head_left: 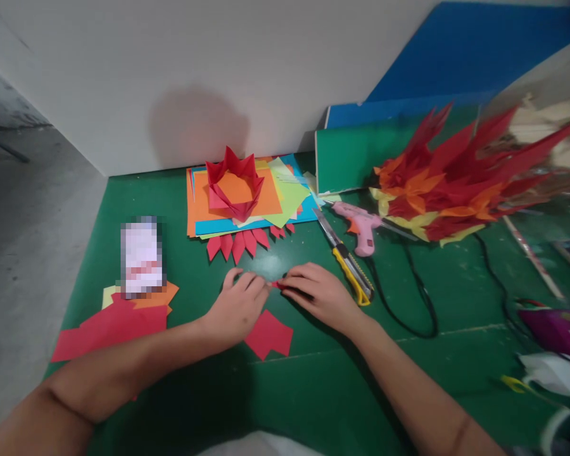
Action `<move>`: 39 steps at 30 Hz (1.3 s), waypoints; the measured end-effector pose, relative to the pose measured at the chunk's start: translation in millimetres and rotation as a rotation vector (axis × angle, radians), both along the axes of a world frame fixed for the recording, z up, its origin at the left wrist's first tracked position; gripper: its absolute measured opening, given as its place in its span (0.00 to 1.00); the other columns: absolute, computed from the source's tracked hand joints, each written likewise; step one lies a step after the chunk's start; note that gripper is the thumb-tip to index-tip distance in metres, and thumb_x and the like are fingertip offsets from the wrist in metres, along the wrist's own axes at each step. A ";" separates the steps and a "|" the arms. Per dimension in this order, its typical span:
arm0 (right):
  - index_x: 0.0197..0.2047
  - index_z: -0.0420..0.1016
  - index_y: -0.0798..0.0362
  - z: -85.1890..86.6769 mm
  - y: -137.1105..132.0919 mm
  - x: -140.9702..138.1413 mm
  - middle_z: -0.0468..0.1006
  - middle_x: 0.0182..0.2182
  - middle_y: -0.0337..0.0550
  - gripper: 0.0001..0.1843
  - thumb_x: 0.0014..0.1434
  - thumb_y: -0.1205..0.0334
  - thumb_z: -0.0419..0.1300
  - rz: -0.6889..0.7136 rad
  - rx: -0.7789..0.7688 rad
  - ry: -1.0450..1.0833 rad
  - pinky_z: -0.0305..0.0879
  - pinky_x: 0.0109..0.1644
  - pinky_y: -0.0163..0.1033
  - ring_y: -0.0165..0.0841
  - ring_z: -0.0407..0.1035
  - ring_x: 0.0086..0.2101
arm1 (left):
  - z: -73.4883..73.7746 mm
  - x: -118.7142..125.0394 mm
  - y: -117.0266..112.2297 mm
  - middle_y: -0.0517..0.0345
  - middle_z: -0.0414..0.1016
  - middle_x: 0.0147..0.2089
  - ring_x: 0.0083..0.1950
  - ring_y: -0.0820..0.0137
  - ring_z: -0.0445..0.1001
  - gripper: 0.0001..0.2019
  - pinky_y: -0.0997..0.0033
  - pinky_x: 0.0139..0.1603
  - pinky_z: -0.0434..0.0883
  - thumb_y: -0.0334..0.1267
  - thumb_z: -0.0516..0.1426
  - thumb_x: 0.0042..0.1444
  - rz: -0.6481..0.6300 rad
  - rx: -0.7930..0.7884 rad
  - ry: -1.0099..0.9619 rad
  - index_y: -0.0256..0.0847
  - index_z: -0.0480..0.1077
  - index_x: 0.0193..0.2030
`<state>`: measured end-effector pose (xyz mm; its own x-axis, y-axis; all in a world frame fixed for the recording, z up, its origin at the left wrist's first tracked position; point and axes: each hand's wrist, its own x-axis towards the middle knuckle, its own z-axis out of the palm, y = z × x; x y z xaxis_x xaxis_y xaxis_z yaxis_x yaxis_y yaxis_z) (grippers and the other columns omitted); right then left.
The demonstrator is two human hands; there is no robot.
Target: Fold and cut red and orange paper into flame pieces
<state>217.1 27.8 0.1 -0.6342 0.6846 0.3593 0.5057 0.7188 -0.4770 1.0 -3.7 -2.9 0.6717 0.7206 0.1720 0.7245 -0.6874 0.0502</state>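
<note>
Between my two hands is a small piece of red paper [277,284], mostly covered by my fingers. My left hand [243,303] pinches its left end, and my right hand [316,292] grips the right end with bent fingers. Just below them a red paper scrap [270,334] with a notched edge lies flat on the green table. Beyond my hands rests a row of small red paper petals [238,246]. A folded red paper crown shape [210,193] stands on a stack of coloured paper [198,202].
Right of my hands lie a yellow utility knife [344,259] and a pink glue gun [361,227] with its black cord. A red and orange paper flame piece [456,177] stands at the back right. To the left are a blurred-out phone [142,256] and red paper sheets [123,326].
</note>
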 end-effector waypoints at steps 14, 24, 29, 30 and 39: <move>0.32 0.74 0.53 -2.1 -2.9 -10.2 0.75 0.29 0.44 0.12 0.64 0.65 0.52 -0.051 0.017 -0.244 0.61 0.36 0.36 0.32 0.67 0.33 | -1.2 1.7 20.6 0.58 0.74 0.38 0.42 0.66 0.66 0.08 0.59 0.48 0.53 0.40 0.53 0.63 0.013 -0.036 -0.272 0.41 0.72 0.37; 0.32 0.75 0.52 1.5 0.3 -13.3 0.72 0.28 0.41 0.06 0.59 0.66 0.57 -0.128 -0.185 -0.071 0.60 0.32 0.34 0.30 0.67 0.30 | -2.2 7.4 25.9 0.58 0.73 0.36 0.41 0.67 0.65 0.12 0.58 0.48 0.52 0.39 0.51 0.65 0.068 -0.088 -0.240 0.40 0.73 0.34; 0.32 0.75 0.51 2.3 -3.0 -16.4 0.74 0.31 0.42 0.06 0.57 0.67 0.57 -0.185 -0.164 -0.030 0.63 0.35 0.36 0.32 0.68 0.31 | -0.4 8.0 26.5 0.58 0.74 0.36 0.41 0.67 0.65 0.12 0.58 0.47 0.52 0.37 0.50 0.65 0.058 -0.108 -0.239 0.40 0.72 0.33; 0.31 0.74 0.51 2.1 -3.7 -17.1 0.74 0.31 0.42 0.06 0.57 0.67 0.57 -0.198 -0.158 -0.019 0.63 0.35 0.36 0.32 0.69 0.32 | -0.5 8.3 26.6 0.58 0.74 0.36 0.41 0.67 0.65 0.12 0.58 0.47 0.52 0.37 0.51 0.65 0.057 -0.107 -0.250 0.40 0.72 0.33; 0.28 0.70 0.52 1.0 -3.9 -22.9 0.71 0.28 0.40 0.04 0.53 0.68 0.57 -0.289 -0.208 -0.023 0.61 0.31 0.35 0.30 0.66 0.27 | -0.4 11.3 26.6 0.58 0.70 0.36 0.39 0.68 0.64 0.08 0.61 0.43 0.53 0.37 0.54 0.61 0.140 -0.184 -0.305 0.40 0.72 0.33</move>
